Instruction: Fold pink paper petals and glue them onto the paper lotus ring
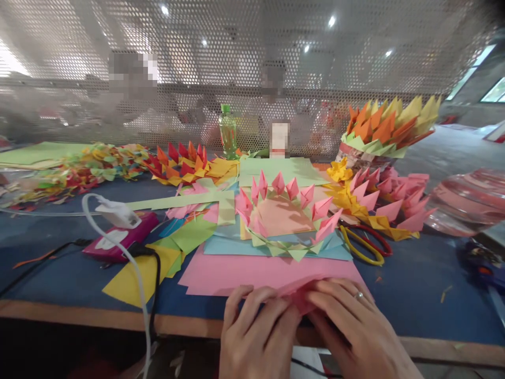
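Observation:
A small piece of pink paper (303, 296) is pinched between my two hands at the table's front edge. My left hand (260, 326) has its fingers curled on the paper's left side. My right hand (351, 316), with a ring on one finger, grips the right side; its thumb is partly hidden. Just beyond lie pink sheets (236, 271) with blue sheets (224, 247) on them. On that stack rests a ring of folded paper (276, 247), pale green at its base with pink points standing around it.
Scissors (369, 258) with yellow and red handles lie right of the stack. A purple power strip (118, 239) with cables is on the left. Further back are a green bottle (228, 131), red-orange folded paper (185, 163), paper scraps (90, 166) and a folded-paper basket (379, 131).

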